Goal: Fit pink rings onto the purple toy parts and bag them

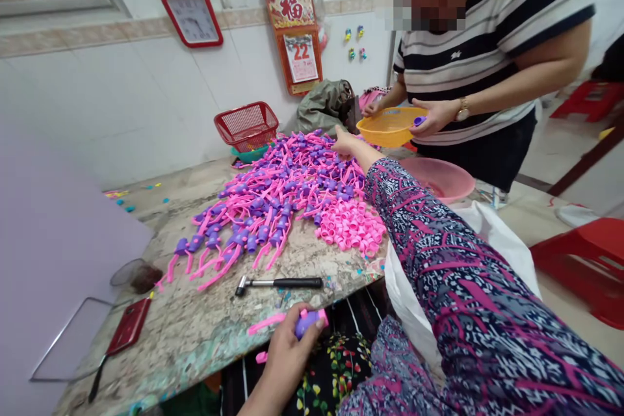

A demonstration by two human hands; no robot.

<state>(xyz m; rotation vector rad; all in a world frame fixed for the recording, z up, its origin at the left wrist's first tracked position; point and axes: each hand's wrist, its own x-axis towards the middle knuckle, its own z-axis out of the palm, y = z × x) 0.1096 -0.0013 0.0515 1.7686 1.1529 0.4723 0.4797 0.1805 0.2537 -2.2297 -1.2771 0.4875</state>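
My left hand (288, 348) is at the near table edge, closed round a purple and pink plastic piece (309, 321) with a pink strip sticking out to the left. My right hand (347, 142) reaches far across the table into the back of a big heap of purple and pink plastic pieces (273, 195); its fingers curl down onto the heap, and what they hold is hidden. A pile of pink rings (351, 226) lies just right of the heap, beside my patterned sleeve.
A small hammer (277, 283) lies on the worn table (195, 325). A red phone (127, 325) is at the left. A red basket (246, 125) stands at the back. Across the table a person in a striped shirt holds an orange bowl (387, 127). A pink basin (441, 177) sits below.
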